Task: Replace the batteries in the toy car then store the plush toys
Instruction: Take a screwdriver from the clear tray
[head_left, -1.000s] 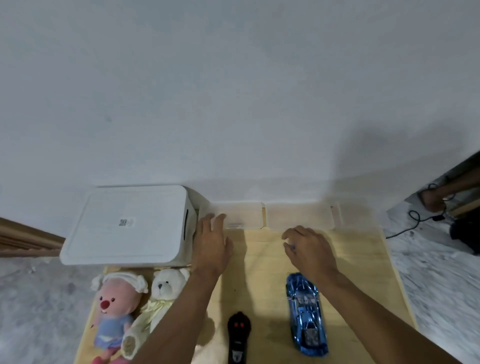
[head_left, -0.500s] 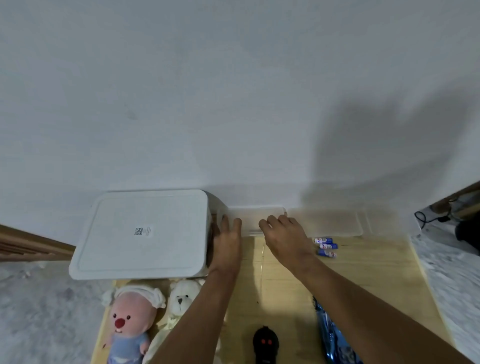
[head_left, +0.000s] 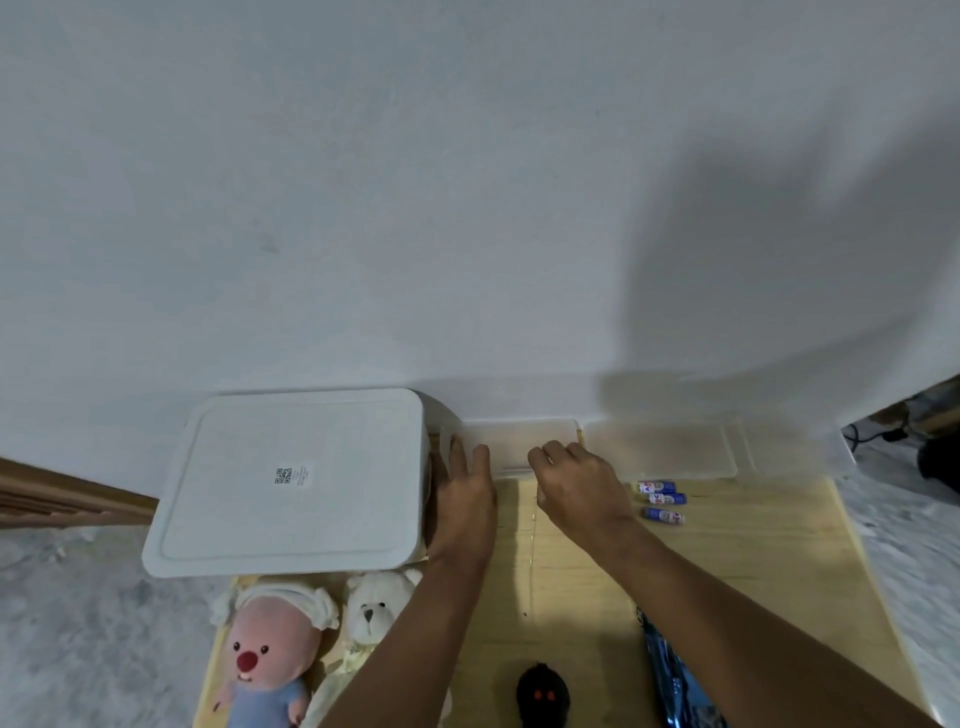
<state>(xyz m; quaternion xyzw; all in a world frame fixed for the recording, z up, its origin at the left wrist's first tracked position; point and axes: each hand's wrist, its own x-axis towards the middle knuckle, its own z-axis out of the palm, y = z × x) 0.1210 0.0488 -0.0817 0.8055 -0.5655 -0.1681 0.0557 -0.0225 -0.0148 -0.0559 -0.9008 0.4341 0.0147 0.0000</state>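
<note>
Both arms reach forward over the wooden desk (head_left: 753, 545) toward the wall. Left hand (head_left: 464, 499) is flat, fingers straight and together, palm down, its fingertips on the left end of a small clear plastic box (head_left: 511, 441) and its side against the big white lidded bin (head_left: 291, 480); it grips nothing that can be seen. Right hand (head_left: 579, 486) is palm down with fingers curled over the near edge of the same clear box; whether it really grips the rim or only rests there, cannot tell.

Clear box looks shallow and translucent, contents not readable. A second clear box (head_left: 660, 449) sits just right of it along the wall, with a third (head_left: 789, 447) further right; contents unclear too. White bin is shut, lid on, QR sticker on top.

Three blue batteries (head_left: 661, 501) lie loose on the desk just right of the right hand, near the second box. Blue toy car (head_left: 675, 680) at the bottom edge, partly under the right forearm. Black remote (head_left: 543, 699) bottom centre. Pink plush (head_left: 272, 660) and white bear plush (head_left: 374, 608) lie in front of the white bin, outside it.
</note>
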